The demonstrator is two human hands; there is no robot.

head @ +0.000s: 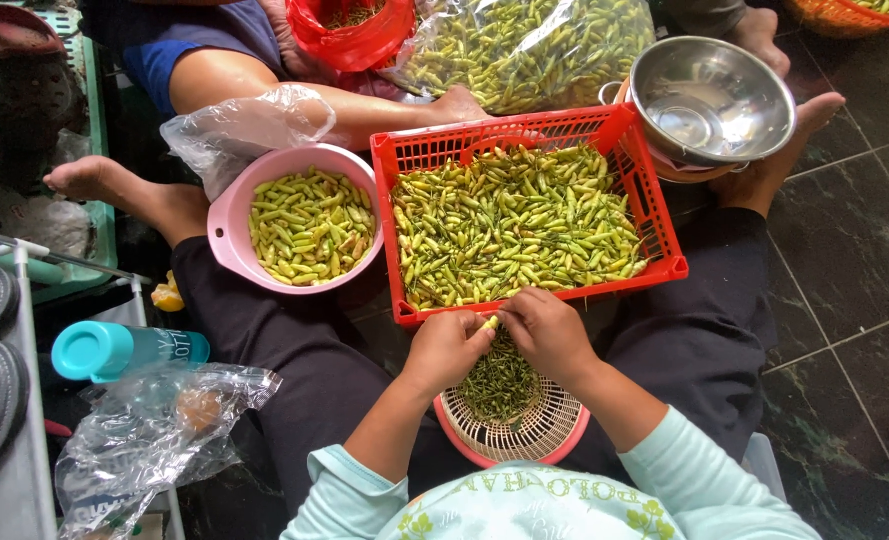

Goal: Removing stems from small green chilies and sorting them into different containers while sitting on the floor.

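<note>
Pale sleeves lead to both hands, meeting over a small cream basket (524,425) with a pink rim, partly hidden beneath them and holding green stems. Left hand (446,347) and right hand (547,332) pinch one yellow-green chilli (489,322) between fingertips, at the near edge of the red crate (654,225) of chillies. Beside it sits a pink bowl (226,225), also filled. Clear plastic bags lie crumpled: one (149,430) by a teal bottle (114,348), its lettering half covered; another bulging sack (524,45) is cut off at the top
</note>
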